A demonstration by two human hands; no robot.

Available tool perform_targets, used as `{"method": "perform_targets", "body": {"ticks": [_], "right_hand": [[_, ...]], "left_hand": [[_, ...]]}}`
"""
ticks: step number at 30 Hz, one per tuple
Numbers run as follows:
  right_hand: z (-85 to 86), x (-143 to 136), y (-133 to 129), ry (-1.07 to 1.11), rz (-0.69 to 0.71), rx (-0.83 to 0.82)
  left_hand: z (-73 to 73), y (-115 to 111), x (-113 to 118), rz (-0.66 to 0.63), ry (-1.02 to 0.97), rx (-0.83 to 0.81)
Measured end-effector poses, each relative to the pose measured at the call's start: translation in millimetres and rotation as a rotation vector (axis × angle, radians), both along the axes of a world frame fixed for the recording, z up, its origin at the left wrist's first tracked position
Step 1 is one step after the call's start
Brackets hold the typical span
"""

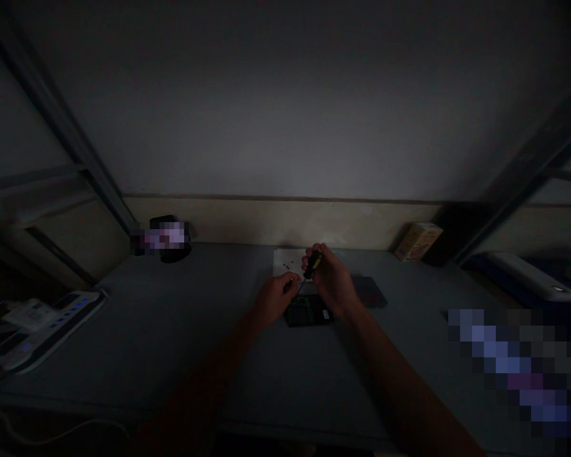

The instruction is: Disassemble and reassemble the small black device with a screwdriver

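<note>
My right hand (334, 279) is wrapped round the black and yellow handle of a screwdriver (316, 259), whose thin shaft slants down and left. Beside the shaft's lower end, my left hand (276, 296) has its fingers pinched together; whatever they may hold is too small and dark to tell. Under both hands lies a dark, flat rectangular device (309, 316) with a greenish board and a small white label. Just behind it is a white sheet of paper (282, 259) with several tiny dark pieces on it. A thin dark panel (370, 292) rests to the right of my right hand.
A power strip (61, 330) with blue lights and white cables lies at the table's left. A small carton (417, 242) stands by the wall at the back right. Blurred-out items sit at the back left and front right of the grey table (171, 330). The light is dim.
</note>
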State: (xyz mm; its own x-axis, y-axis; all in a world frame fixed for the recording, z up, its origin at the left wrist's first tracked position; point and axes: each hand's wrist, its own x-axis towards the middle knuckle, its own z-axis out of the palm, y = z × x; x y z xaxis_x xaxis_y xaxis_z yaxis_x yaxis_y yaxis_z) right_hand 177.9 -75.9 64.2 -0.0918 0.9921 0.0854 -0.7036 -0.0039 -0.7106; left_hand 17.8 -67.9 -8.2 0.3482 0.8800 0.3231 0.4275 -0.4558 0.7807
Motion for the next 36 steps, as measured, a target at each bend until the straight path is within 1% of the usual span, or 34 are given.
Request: {"method": "perform_targets", "body": {"ticks": [4,8,13,20,24,27,32,36], "right_hand": [[-3.9,2.2,2.8,0.019,-0.022,-0.053],[-3.4,1.7,1.7,0.013,-0.027,-0.029],[-0.9,-0.9,-1.3,0.009,0.026,0.044],[-1.4,2.5,0.5,0.064,0.069,0.039],[-2.1,3.9,1.2,0.063,0.082,0.041],[-2.9,2.6,2.6,0.049,0.047,0.011],[-4.9,2.9,5.3,0.039,-0.064,-0.034],[-4.1,4.5,4.0,0.020,-0.061,-0.045]], "left_hand": [[-1.1,0.9,0.5,-0.006,0.006,0.012],[-3.2,2.1,0.6,-0.015,-0.006,0.034],[-4.7,2.3,0.8,-0.016,-0.029,0.029],[-1.7,-0.1,-0.2,-0.004,-0.014,-0.004],[-3.9,1.2,-0.8,-0.007,-0.011,-0.001],[-6.5,2.8,-0.7,-0.003,-0.008,0.014],[-6.5,3.0,-0.4,-0.002,-0.009,0.007],[-5.5,2.6,-0.1,-0.004,-0.013,0.006]]}}
